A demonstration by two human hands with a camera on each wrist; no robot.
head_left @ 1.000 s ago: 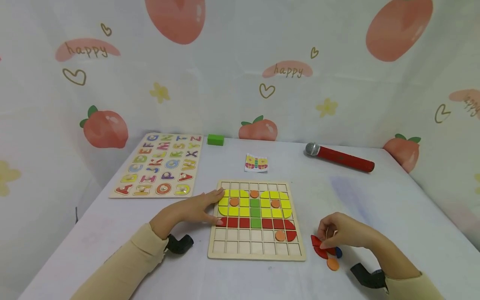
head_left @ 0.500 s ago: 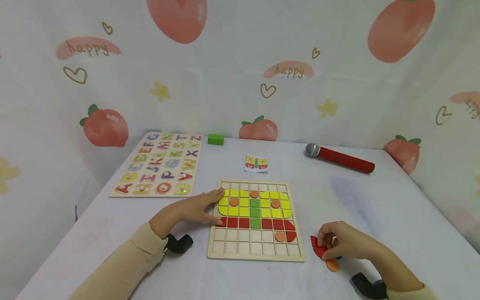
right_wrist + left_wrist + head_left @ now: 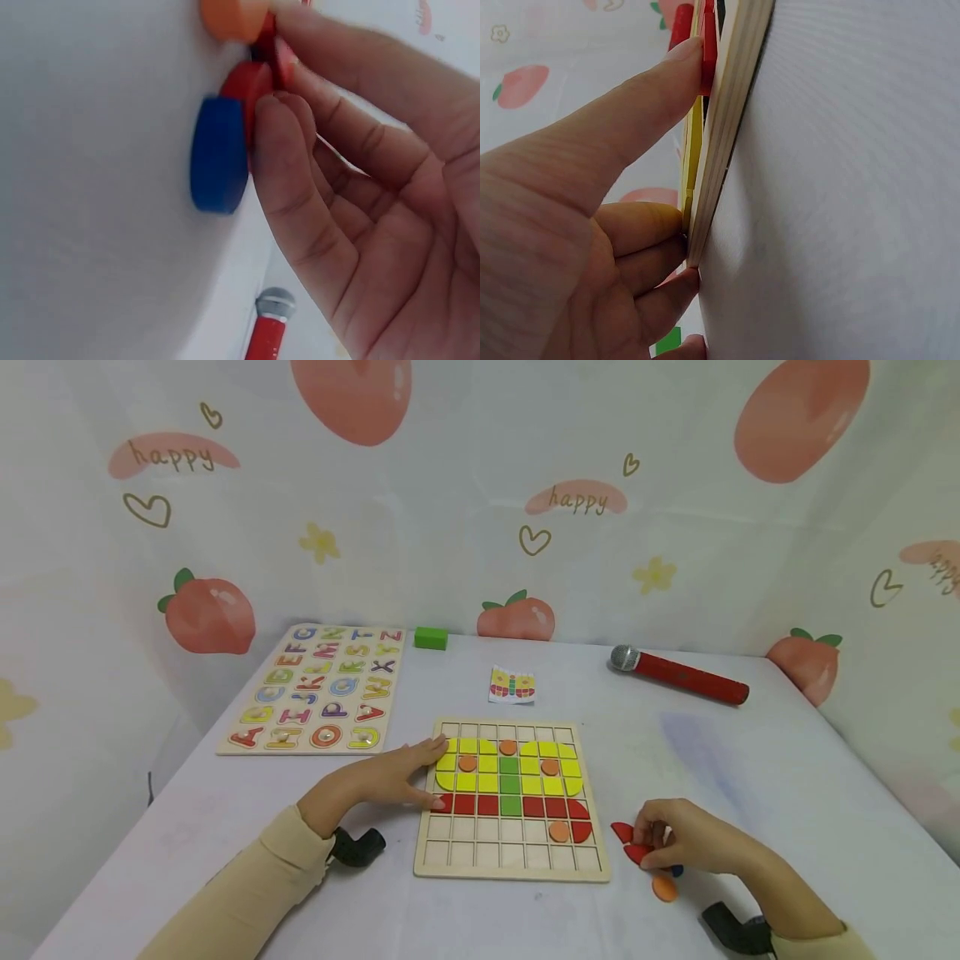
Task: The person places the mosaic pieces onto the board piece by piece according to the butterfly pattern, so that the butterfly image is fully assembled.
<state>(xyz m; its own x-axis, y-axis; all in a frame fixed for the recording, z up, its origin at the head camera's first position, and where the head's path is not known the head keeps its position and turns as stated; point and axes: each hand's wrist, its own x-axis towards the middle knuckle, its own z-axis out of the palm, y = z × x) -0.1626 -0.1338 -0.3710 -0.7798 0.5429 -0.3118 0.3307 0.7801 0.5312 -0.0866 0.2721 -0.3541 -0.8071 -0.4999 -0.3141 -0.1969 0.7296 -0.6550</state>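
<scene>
A wooden grid board (image 3: pixel 515 856) lies in the middle of the table, filled partly with yellow, red, green and orange pieces forming a pattern. My left hand (image 3: pixel 386 774) rests at the board's left edge; in the left wrist view its thumb (image 3: pixel 649 97) presses a red piece while the fingers touch the board's side. To the right of the board, my right hand (image 3: pixel 693 835) bends over a small pile and pinches a red piece (image 3: pixel 281 64) between thumb and fingers. Another red piece (image 3: pixel 622 832), an orange disc (image 3: pixel 664 887) and a blue piece (image 3: pixel 217 154) lie about the fingertips.
A small pattern card (image 3: pixel 512 685) lies behind the board. At the back left are an alphabet puzzle board (image 3: pixel 322 693) and a green block (image 3: pixel 431 638). A red microphone (image 3: pixel 682 677) lies at the back right. A printed cloth (image 3: pixel 450 485) hangs behind the table.
My right hand has shifted slightly among the pile, and red pieces have slid left and spread apart. The left hand and board stay in place.
</scene>
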